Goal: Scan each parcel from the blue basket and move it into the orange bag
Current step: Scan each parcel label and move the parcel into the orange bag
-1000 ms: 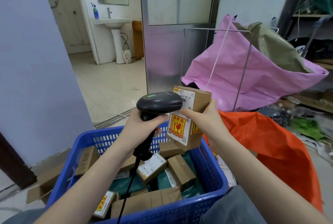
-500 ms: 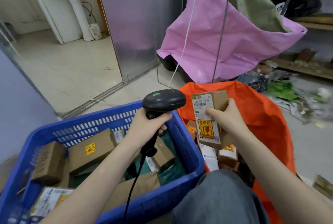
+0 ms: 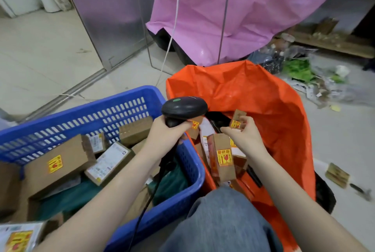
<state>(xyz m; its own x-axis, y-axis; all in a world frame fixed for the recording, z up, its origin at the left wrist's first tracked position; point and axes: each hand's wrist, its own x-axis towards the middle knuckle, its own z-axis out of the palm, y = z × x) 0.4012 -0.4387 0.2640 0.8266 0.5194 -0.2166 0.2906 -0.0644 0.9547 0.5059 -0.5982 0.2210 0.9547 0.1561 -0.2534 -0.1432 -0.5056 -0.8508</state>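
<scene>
Over the orange bag (image 3: 263, 97) at 3 o'clock of the blue basket (image 3: 121, 107), the right hand (image 3: 242, 133) looks half open above a small parcel (image 3: 237, 119), which may bounce out, while the left hand (image 3: 165, 137) grips the scanner (image 3: 183, 107).

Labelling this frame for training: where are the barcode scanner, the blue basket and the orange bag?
barcode scanner (image 3: 184, 107), head view, top of its black head.
blue basket (image 3: 113, 109), head view, slotted far wall.
orange bag (image 3: 269, 113), head view, inner far wall.

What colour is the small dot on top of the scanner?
Green; the dot on the scanner shows in the head view.
</scene>
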